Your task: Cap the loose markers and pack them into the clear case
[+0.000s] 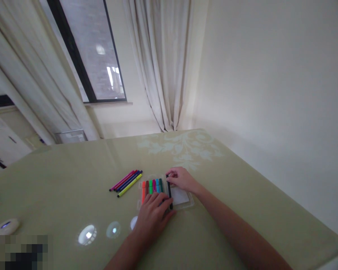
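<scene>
A black marker (169, 187) stands out at the right end of a row of colored markers (150, 186) in a clear plastic case (192, 202). My right hand (181, 178) pinches its upper end between thumb and fingers. Over the lower part of the row lies my left hand (153, 213), hiding the near ends of several markers. Its index finger and thumb are at the black marker's lower end, one on each side. A white card (180, 195) shows in the case's right part. Orange, brown, green, magenta, blue and dark green markers are visible in the row.
Left of the case, several loose markers (126, 183), pink to yellow, lie side by side on the greenish table (81, 180). A pale rounded object (5, 227) sits at the left. Light reflections (87, 235) show on the glossy top. A wall (270, 93) borders the table's right side.
</scene>
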`<state>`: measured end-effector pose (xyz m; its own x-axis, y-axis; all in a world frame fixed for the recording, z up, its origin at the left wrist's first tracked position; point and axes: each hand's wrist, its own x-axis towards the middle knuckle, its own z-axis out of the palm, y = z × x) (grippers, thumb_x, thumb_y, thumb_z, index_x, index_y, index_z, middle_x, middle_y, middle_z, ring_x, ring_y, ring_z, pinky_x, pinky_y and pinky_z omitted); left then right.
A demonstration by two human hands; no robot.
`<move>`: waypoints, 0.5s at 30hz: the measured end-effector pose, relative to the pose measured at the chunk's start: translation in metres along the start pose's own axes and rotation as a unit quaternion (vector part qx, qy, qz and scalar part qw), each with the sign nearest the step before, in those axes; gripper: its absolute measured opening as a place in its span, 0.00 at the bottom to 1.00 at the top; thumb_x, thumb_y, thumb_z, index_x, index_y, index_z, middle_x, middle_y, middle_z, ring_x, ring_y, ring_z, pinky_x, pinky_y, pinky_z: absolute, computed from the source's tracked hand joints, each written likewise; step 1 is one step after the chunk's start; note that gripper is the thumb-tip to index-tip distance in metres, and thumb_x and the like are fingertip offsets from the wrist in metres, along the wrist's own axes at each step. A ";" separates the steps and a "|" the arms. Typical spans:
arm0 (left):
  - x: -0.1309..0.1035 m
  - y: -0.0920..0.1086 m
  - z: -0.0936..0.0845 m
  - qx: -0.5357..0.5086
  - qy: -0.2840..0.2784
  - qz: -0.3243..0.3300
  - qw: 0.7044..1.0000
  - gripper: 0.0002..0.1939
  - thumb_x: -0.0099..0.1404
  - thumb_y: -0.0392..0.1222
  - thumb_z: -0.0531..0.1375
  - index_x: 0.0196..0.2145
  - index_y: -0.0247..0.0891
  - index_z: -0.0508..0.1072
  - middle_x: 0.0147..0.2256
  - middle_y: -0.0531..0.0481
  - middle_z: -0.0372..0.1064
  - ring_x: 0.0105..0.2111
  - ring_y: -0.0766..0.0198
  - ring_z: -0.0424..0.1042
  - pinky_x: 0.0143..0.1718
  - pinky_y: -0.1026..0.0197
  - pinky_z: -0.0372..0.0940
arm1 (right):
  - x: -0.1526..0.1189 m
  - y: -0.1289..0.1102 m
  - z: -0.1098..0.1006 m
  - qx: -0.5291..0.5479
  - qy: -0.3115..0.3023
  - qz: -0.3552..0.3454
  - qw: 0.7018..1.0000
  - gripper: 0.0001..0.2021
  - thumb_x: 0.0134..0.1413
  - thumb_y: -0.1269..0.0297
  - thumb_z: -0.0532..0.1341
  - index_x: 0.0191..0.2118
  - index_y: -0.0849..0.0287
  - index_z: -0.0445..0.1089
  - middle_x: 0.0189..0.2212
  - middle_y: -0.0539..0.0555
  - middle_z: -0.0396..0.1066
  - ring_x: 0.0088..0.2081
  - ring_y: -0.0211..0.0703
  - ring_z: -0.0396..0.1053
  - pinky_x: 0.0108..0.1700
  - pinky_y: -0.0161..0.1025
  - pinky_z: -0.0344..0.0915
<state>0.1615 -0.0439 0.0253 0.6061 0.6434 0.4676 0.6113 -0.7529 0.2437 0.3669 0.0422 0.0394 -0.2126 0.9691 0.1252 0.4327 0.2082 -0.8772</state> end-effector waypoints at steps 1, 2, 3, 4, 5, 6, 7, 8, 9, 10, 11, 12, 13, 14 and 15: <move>0.000 0.000 0.000 0.008 -0.001 0.008 1.000 0.13 0.70 0.46 0.65 0.51 0.43 0.78 0.48 0.44 0.78 0.47 0.50 0.75 0.49 0.45 0.71 | 0.000 0.000 0.002 -0.018 0.001 -0.008 1.000 0.09 0.53 0.69 0.68 0.41 0.58 0.82 0.29 0.53 0.81 0.32 0.44 0.77 0.37 0.39 0.72; 0.000 0.000 0.000 0.016 -0.004 0.016 1.000 0.13 0.71 0.46 0.64 0.51 0.43 0.78 0.50 0.44 0.78 0.47 0.50 0.75 0.49 0.45 0.71 | 0.000 -0.001 0.003 -0.036 0.001 -0.016 0.999 0.08 0.52 0.70 0.69 0.40 0.58 0.83 0.30 0.53 0.81 0.33 0.44 0.77 0.38 0.40 0.71; 0.001 0.000 0.001 0.022 -0.005 0.024 0.999 0.12 0.71 0.45 0.64 0.50 0.42 0.79 0.50 0.44 0.78 0.48 0.49 0.75 0.50 0.44 0.71 | 0.000 -0.002 0.003 -0.053 -0.001 -0.024 0.998 0.08 0.52 0.70 0.69 0.39 0.57 0.83 0.31 0.53 0.81 0.33 0.44 0.76 0.39 0.40 0.70; 0.001 0.000 0.001 0.029 -0.007 0.031 0.999 0.12 0.72 0.45 0.63 0.50 0.41 0.79 0.51 0.44 0.78 0.48 0.49 0.76 0.50 0.44 0.71 | -0.001 -0.002 0.003 -0.067 -0.003 -0.030 0.997 0.08 0.52 0.70 0.69 0.39 0.56 0.84 0.31 0.53 0.81 0.33 0.44 0.75 0.40 0.40 0.69; 0.001 0.000 0.001 0.034 -0.008 0.036 0.999 0.12 0.72 0.45 0.63 0.50 0.41 0.79 0.50 0.44 0.79 0.48 0.49 0.76 0.50 0.44 0.71 | -0.001 -0.003 0.003 -0.080 -0.006 -0.034 0.996 0.08 0.52 0.70 0.69 0.39 0.55 0.84 0.31 0.52 0.81 0.33 0.43 0.74 0.39 0.40 0.69; 0.001 0.000 0.001 0.039 -0.009 0.040 0.998 0.11 0.72 0.45 0.63 0.50 0.41 0.79 0.50 0.44 0.79 0.47 0.49 0.76 0.50 0.44 0.71 | -0.001 -0.003 0.002 -0.089 -0.008 -0.037 0.995 0.09 0.52 0.70 0.69 0.39 0.54 0.84 0.31 0.52 0.81 0.32 0.43 0.74 0.39 0.39 0.68; 0.001 0.000 0.001 0.041 -0.009 0.043 0.998 0.11 0.72 0.45 0.63 0.49 0.41 0.79 0.49 0.44 0.80 0.47 0.50 0.76 0.49 0.44 0.71 | -0.001 -0.004 0.001 -0.098 -0.010 -0.038 0.994 0.10 0.51 0.70 0.69 0.40 0.54 0.84 0.31 0.52 0.81 0.32 0.44 0.73 0.38 0.39 0.67; 0.002 0.001 0.001 0.041 -0.009 0.043 0.998 0.11 0.72 0.44 0.63 0.49 0.41 0.79 0.49 0.44 0.80 0.47 0.50 0.76 0.49 0.44 0.71 | -0.001 -0.004 0.000 -0.106 -0.013 -0.039 0.994 0.11 0.52 0.70 0.69 0.41 0.54 0.84 0.32 0.53 0.81 0.32 0.44 0.73 0.38 0.39 0.67; 0.002 0.001 0.001 0.039 -0.009 0.043 0.998 0.11 0.72 0.44 0.63 0.49 0.41 0.80 0.49 0.44 0.80 0.46 0.50 0.76 0.49 0.45 0.71 | -0.001 -0.004 -0.001 -0.114 -0.016 -0.040 0.993 0.11 0.52 0.70 0.69 0.42 0.54 0.84 0.32 0.53 0.81 0.33 0.44 0.73 0.38 0.39 0.67; 0.002 0.002 0.001 0.034 -0.010 0.040 0.999 0.11 0.72 0.44 0.64 0.49 0.41 0.80 0.49 0.45 0.81 0.46 0.50 0.76 0.49 0.45 0.71 | -0.001 -0.004 -0.001 -0.122 -0.018 -0.039 0.992 0.12 0.52 0.70 0.69 0.42 0.54 0.84 0.33 0.53 0.81 0.33 0.44 0.73 0.38 0.39 0.67; 0.003 0.002 0.000 0.027 -0.011 0.035 0.999 0.11 0.71 0.44 0.64 0.49 0.41 0.80 0.49 0.46 0.81 0.46 0.50 0.76 0.49 0.46 0.71 | -0.001 -0.004 -0.001 -0.129 -0.019 -0.038 0.991 0.12 0.52 0.71 0.69 0.42 0.55 0.84 0.33 0.53 0.81 0.33 0.44 0.73 0.38 0.39 0.67; 0.003 0.003 0.000 0.020 -0.013 0.030 0.999 0.11 0.71 0.44 0.65 0.48 0.41 0.80 0.49 0.46 0.81 0.46 0.50 0.76 0.48 0.46 0.71 | -0.001 -0.004 -0.002 -0.134 -0.019 -0.037 0.990 0.12 0.52 0.71 0.70 0.43 0.55 0.84 0.34 0.53 0.81 0.33 0.44 0.73 0.38 0.38 0.66; 0.003 0.003 0.000 0.014 -0.015 0.024 1.000 0.10 0.70 0.44 0.66 0.48 0.41 0.80 0.49 0.47 0.81 0.46 0.51 0.76 0.48 0.46 0.71 | -0.001 -0.004 -0.001 -0.137 -0.018 -0.036 0.990 0.11 0.52 0.70 0.70 0.42 0.56 0.84 0.34 0.54 0.81 0.33 0.43 0.73 0.37 0.38 0.66; 0.004 0.003 0.000 0.008 -0.017 0.018 1.000 0.10 0.70 0.44 0.66 0.48 0.42 0.80 0.49 0.48 0.81 0.45 0.51 0.76 0.48 0.45 0.70 | -0.001 -0.004 -0.001 -0.138 -0.016 -0.036 0.990 0.11 0.51 0.70 0.70 0.42 0.56 0.84 0.34 0.54 0.81 0.33 0.43 0.73 0.37 0.38 0.66; 0.004 0.003 0.000 0.003 -0.016 0.013 1.000 0.10 0.70 0.44 0.66 0.48 0.43 0.81 0.49 0.48 0.82 0.45 0.51 0.76 0.48 0.45 0.70 | -0.001 -0.003 -0.001 -0.137 -0.015 -0.036 0.990 0.11 0.52 0.70 0.70 0.42 0.56 0.84 0.34 0.53 0.81 0.33 0.43 0.73 0.37 0.37 0.66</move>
<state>0.1658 -0.0431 0.0278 0.6377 0.6285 0.4454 0.5987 -0.7682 0.2269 0.3665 0.0402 0.0425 -0.2748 0.9472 0.1654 0.6360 0.3081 -0.7075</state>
